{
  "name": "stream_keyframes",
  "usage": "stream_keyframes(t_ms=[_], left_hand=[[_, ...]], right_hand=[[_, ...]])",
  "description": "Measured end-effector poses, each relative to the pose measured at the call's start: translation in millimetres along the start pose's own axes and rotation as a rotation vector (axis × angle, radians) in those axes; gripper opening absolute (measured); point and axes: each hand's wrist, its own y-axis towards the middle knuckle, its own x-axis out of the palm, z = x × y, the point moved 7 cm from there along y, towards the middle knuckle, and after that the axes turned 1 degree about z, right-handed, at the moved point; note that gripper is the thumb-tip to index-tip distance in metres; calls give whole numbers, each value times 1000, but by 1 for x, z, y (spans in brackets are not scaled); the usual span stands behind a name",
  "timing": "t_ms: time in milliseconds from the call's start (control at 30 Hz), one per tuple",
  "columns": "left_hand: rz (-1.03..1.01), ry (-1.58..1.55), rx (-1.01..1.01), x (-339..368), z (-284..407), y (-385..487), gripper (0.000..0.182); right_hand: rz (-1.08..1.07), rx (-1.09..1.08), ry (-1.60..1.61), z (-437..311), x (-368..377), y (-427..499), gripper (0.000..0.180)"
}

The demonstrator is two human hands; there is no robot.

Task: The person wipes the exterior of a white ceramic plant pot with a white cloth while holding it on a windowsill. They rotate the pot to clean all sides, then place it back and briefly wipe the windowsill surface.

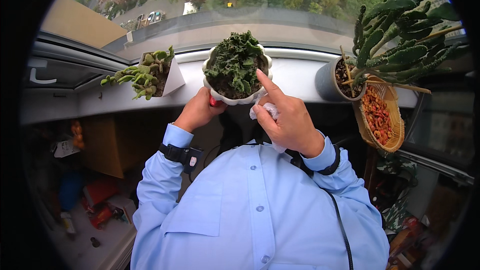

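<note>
A leafy green plant with curled leaves [240, 63] grows in soil in a white scalloped pot [237, 101] on the windowsill. Below the pot's left side, my left hand [198, 110] is closed around a small red object [214, 101], mostly hidden by the fingers and the pot. My right hand [290, 120] clutches a crumpled white cloth or tissue [270, 110] under its curled fingers, while its index finger reaches over the pot's right rim, at the edge of the leaves. Whether that fingertip touches a leaf, I cannot tell.
Left of the pot stands a cactus [144, 78] in a white angular planter [174, 79]. At right, a large cactus [393, 48] leans out of a grey pot [326, 78], beside a wicker basket [399, 129] of dried red slices [377, 116]. Window glass rises behind the sill [292, 78].
</note>
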Motion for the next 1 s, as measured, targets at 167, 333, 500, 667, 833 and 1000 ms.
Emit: stream_keyframes(t_ms=[167,333,500,667,833,1000], left_hand=[[8,39,-8,-3,5,-1,49],[40,76,-43,-4,-1,-2,49],[2,106,-55,-3,-5,0,49],[2,127,-56,-2,-8,0,54],[1,129,-51,-1,-12,2,59],[-7,149,-70,-1,-15,1,59]], right_hand=[[22,19,-5,-1,0,3,68],[39,26,20,-3,2,6,66],[15,39,10,-2,5,8,67],[40,43,1,0,5,8,67],[65,48,9,-1,-1,10,70],[97,43,32,-4,-7,15,73]])
